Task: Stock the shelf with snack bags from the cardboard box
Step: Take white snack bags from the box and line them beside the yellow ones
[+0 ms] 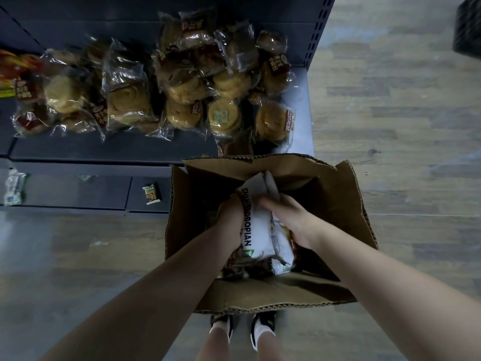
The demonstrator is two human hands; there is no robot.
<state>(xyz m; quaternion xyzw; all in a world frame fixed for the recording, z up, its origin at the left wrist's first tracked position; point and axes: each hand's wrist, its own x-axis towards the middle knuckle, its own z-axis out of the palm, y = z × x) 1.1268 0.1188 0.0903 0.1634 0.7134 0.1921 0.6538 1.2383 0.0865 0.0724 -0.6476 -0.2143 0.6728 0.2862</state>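
Observation:
An open cardboard box (335, 194) stands on the floor in front of the dark shelf (114, 148). Both my hands are inside it. My left hand (230, 221) grips the left side of a white snack bag (256, 230) with black lettering. My right hand (286, 217) holds the same bundle of white bags from the right, fingers curled over the top. More bags lie under them in the box, mostly hidden. Clear bags of round pastries (182, 82) are piled on the shelf above the box.
A lower shelf board carries a small green packet (151, 194) and a pale packet (14, 188) at the far left. Red and yellow bags (10, 71) sit at the shelf's left end. Wood-look floor stretches right; a dark crate (468, 27) stands top right. My shoes (244, 327) are behind the box.

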